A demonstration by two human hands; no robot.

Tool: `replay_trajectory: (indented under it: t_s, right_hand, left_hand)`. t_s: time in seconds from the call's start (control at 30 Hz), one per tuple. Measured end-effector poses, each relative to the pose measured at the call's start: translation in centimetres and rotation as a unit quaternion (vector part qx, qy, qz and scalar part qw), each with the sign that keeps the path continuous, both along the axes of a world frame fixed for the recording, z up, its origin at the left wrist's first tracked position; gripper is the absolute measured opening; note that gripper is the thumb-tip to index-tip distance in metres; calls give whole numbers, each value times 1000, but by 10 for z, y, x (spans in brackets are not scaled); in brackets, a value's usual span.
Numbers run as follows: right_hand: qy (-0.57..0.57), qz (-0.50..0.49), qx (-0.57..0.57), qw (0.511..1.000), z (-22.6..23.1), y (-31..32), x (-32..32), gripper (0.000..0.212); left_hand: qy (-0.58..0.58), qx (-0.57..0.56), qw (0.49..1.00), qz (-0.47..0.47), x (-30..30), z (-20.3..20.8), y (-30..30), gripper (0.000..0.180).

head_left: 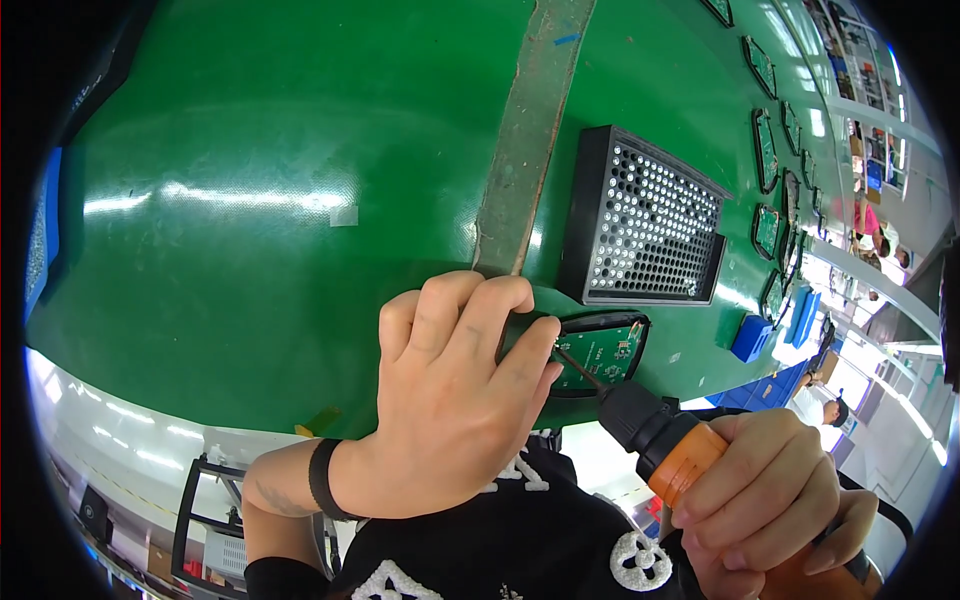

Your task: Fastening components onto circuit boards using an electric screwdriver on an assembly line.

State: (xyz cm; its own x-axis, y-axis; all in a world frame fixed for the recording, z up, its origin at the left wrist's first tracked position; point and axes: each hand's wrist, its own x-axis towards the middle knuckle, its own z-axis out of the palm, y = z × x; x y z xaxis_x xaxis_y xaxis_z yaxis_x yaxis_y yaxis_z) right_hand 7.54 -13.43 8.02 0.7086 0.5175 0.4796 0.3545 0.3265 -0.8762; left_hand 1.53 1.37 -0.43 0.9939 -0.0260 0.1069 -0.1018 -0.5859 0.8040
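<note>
My right hand (765, 490) is wrapped round an orange and black power screwdriver (688, 462) at the lower right. Its thin bit slants up and left to a green circuit board (605, 352) in a black rounded housing at the table's near edge. My left hand (455, 385), with a black band at the wrist, lies over the left part of that housing. Its fingers are curled, and thumb and forefinger come together close by the bit's tip. Whatever they pinch is too small or hidden to make out. The left side of the housing is covered by the hand.
Behind the board stands a black tray (655, 222) with rows of holes, many filled with small silvery pieces. A worn strip (530, 130) runs across the green table (250, 270). Several boards in black housings (767, 232) and a blue bin (751, 338) are at the right.
</note>
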Motion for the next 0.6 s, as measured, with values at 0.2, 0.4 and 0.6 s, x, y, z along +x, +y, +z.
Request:
replay_trajectory:
  t_s: [0.2,0.4,0.6]
  right_hand:
    - [-13,19,-9,1000,-6,9,11,34]
    - [-29,15,17,999,-3,8,14,44]
    - [-35,-96,233,967,26,-32,26,39]
  left_hand:
    - [-7,-1,1000,2,2,0,0,37]
    - [-18,5,1000,-4,5,7,-6,37]
    - [143,-116,977,-103,4,31,20,28]
